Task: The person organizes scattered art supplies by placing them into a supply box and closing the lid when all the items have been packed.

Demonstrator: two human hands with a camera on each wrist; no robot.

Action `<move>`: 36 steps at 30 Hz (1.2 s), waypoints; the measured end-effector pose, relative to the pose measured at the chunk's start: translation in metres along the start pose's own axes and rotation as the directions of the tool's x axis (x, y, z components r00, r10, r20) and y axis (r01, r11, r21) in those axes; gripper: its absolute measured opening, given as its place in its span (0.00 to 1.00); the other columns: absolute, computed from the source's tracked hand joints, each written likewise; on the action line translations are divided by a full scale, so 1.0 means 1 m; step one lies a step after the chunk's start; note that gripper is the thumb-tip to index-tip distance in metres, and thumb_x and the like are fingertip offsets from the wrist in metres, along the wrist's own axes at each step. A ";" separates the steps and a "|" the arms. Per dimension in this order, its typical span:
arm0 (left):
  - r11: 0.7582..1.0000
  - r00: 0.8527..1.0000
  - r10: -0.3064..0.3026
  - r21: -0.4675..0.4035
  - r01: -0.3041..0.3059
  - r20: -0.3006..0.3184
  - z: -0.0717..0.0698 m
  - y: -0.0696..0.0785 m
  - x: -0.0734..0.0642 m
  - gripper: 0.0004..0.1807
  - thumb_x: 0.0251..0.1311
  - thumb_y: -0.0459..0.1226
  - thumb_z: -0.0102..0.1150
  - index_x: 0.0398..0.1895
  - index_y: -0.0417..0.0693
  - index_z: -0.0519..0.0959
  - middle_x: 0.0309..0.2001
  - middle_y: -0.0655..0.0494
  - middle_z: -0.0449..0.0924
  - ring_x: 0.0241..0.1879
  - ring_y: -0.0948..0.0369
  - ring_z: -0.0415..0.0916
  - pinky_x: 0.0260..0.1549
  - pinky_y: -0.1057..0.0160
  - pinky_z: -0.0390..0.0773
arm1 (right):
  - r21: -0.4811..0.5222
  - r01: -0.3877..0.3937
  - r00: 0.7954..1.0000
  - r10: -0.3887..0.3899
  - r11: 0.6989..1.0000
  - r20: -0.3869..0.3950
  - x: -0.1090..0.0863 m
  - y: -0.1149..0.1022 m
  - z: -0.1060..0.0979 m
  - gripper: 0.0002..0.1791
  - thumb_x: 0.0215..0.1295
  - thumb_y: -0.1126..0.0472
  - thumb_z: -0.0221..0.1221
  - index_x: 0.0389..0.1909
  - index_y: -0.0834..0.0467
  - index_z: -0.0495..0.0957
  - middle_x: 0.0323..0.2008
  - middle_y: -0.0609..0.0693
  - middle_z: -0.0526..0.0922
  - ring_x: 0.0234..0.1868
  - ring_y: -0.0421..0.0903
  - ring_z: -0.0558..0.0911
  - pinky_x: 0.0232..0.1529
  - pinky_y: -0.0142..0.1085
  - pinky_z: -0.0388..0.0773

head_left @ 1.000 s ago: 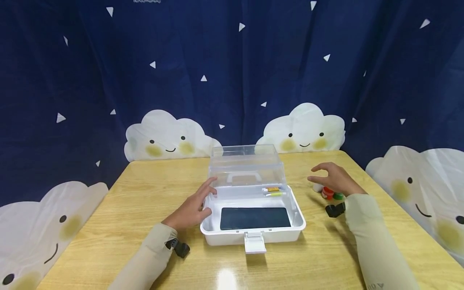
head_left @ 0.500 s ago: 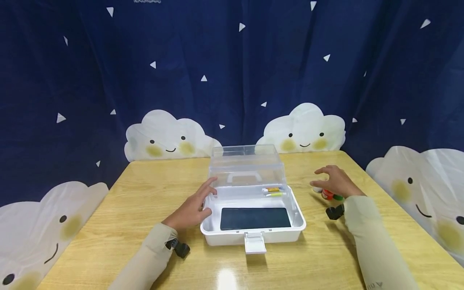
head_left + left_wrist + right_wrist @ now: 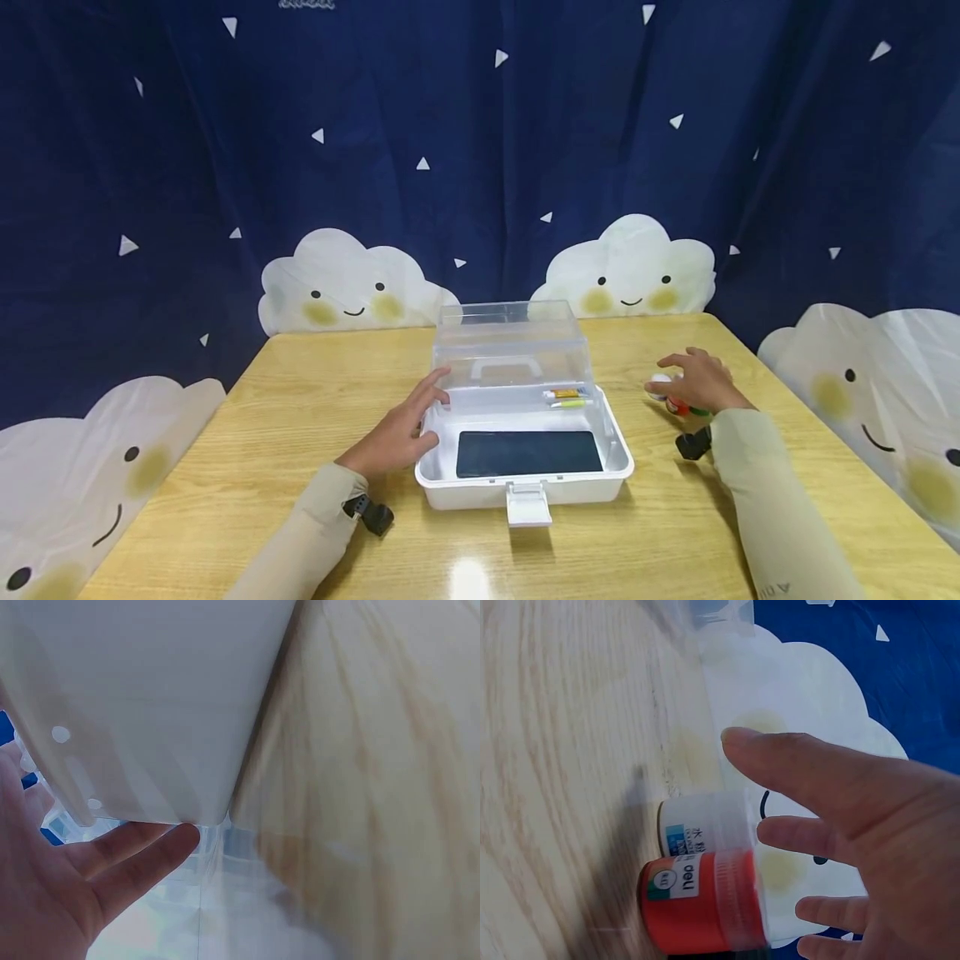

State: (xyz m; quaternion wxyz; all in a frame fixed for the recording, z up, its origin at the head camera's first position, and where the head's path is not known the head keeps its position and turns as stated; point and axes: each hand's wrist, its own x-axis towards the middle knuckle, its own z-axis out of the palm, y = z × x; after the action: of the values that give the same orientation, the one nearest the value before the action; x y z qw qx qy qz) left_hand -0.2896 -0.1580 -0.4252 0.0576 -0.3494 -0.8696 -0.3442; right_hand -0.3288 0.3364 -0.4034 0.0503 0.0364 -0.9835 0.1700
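Right grip spread at paint jars, left grip at box edge

Bench (image 3: 322, 392): pale yellow wood, glossy, lengthwise grain, glare spot at bottom centre of the head view. Behind and at the sides: navy curtain (image 3: 480, 100), soft folds, small white triangles, smiling white clouds with yellow cheeks.

Centre of frame: white box (image 3: 465, 497), smooth plastic, rounded corners, clear lid (image 3: 510, 333) tipped back with a moulded handle shape. White latch (image 3: 528, 506) hangs off the front. Inside: flat dark rectangle (image 3: 528, 453) on the floor; slim orange-yellow tube (image 3: 564, 392) and lime-green stick (image 3: 568, 403) at the upper right end.

Right of frame, on the bench: white jar (image 3: 720, 817), cylindrical, blue on the label; red jar (image 3: 686, 904) just beside it, glossy, ribbed band, "deli" on the label; green item (image 3: 699, 412) mostly hidden.

Right grip (image 3: 701, 379), a bare hand: wide, thumb well apart from fingers, holding nothing, right by the jars. Left grip (image 3: 397, 429), also bare: wide, fingers spread at the box's left edge; can't tell how firm any contact is.

Beige sleeves (image 3: 780, 500), matte cloth; black wrist units (image 3: 377, 518), blocky.
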 end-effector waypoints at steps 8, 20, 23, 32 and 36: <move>1.000 1.000 0.010 0.000 -0.010 -0.008 0.000 0.001 0.000 0.25 0.52 0.28 0.53 0.53 0.57 0.66 0.76 0.66 0.44 0.21 0.65 0.63 0.25 0.64 0.73 | 0.010 -0.007 1.000 0.007 1.000 0.007 -0.001 0.001 0.002 0.37 0.55 0.38 0.64 0.57 0.62 0.75 0.63 0.79 0.57 0.58 0.81 0.59 0.51 0.69 0.54; 1.000 1.000 0.004 -0.005 -0.004 -0.006 0.000 0.001 -0.001 0.25 0.52 0.28 0.53 0.53 0.56 0.66 0.76 0.65 0.44 0.21 0.65 0.63 0.26 0.64 0.73 | 0.094 -0.011 0.998 0.006 0.996 0.055 0.002 0.009 0.006 0.37 0.54 0.40 0.66 0.53 0.66 0.77 0.51 0.70 0.74 0.47 0.66 0.72 0.42 0.53 0.71; 1.000 1.000 -0.001 -0.003 0.001 -0.003 0.000 0.001 0.000 0.25 0.52 0.28 0.53 0.53 0.57 0.66 0.76 0.64 0.44 0.22 0.65 0.64 0.26 0.64 0.73 | 0.124 -0.022 0.997 0.013 0.992 0.078 0.003 0.011 0.008 0.37 0.54 0.42 0.66 0.54 0.68 0.76 0.46 0.65 0.78 0.42 0.57 0.76 0.40 0.48 0.73; 1.000 1.000 0.007 -0.010 -0.007 -0.005 0.000 0.002 0.000 0.24 0.52 0.28 0.53 0.53 0.56 0.66 0.76 0.62 0.44 0.23 0.64 0.65 0.27 0.63 0.73 | 0.177 -0.041 0.993 0.020 0.983 0.116 0.003 0.017 0.012 0.36 0.56 0.44 0.66 0.54 0.69 0.74 0.39 0.60 0.81 0.35 0.50 0.78 0.37 0.43 0.74; 1.000 1.000 -0.002 -0.007 0.002 -0.009 0.000 0.001 0.000 0.24 0.52 0.28 0.53 0.53 0.57 0.66 0.76 0.66 0.44 0.23 0.64 0.66 0.27 0.63 0.73 | 0.179 -0.062 0.992 0.040 0.982 0.123 0.004 0.017 0.013 0.36 0.56 0.44 0.65 0.56 0.68 0.73 0.43 0.62 0.80 0.38 0.52 0.78 0.39 0.45 0.73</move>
State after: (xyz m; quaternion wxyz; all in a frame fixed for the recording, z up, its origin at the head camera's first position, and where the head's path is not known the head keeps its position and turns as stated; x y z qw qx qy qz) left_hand -0.2885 -0.1574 -0.4244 0.0600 -0.3471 -0.8684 -0.3490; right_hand -0.3358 0.3474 -0.4203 -0.0163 0.0256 -0.9656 0.2582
